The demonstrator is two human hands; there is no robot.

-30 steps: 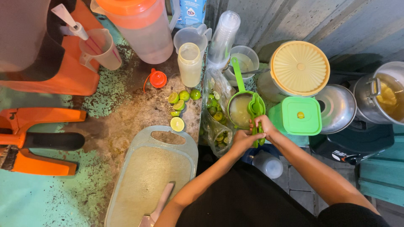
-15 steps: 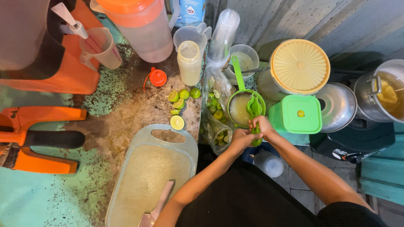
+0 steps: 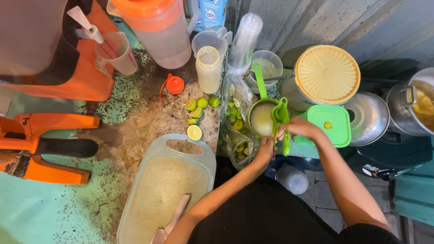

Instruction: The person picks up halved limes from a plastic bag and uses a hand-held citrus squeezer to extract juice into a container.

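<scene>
Both my hands grip the handles of a green lime squeezer [image 3: 281, 118], pressed together over a green scoop [image 3: 261, 115] that holds pale juice. My right hand [image 3: 299, 128] is on the upper handle, my left hand [image 3: 266, 150] on the lower one. A clear bag of squeezed lime halves [image 3: 238, 138] hangs just left of the scoop. Cut limes [image 3: 199, 108] and one lime half [image 3: 194, 132] lie on the worn counter beside it.
A pale cutting board [image 3: 165, 185] with a knife [image 3: 171, 221] lies near me. A bottle [image 3: 209, 68], orange-lidded pitcher [image 3: 158, 31], measuring cup [image 3: 115, 53], stacked cups [image 3: 245, 41], green-lidded box [image 3: 329, 124], cream-lidded tub [image 3: 326, 74], metal pots [image 3: 416, 106] and orange press [image 3: 45, 147] surround the spot.
My hands have stayed on the squeezer, shifting slightly along its handles over the scoop. Nothing else has moved.
</scene>
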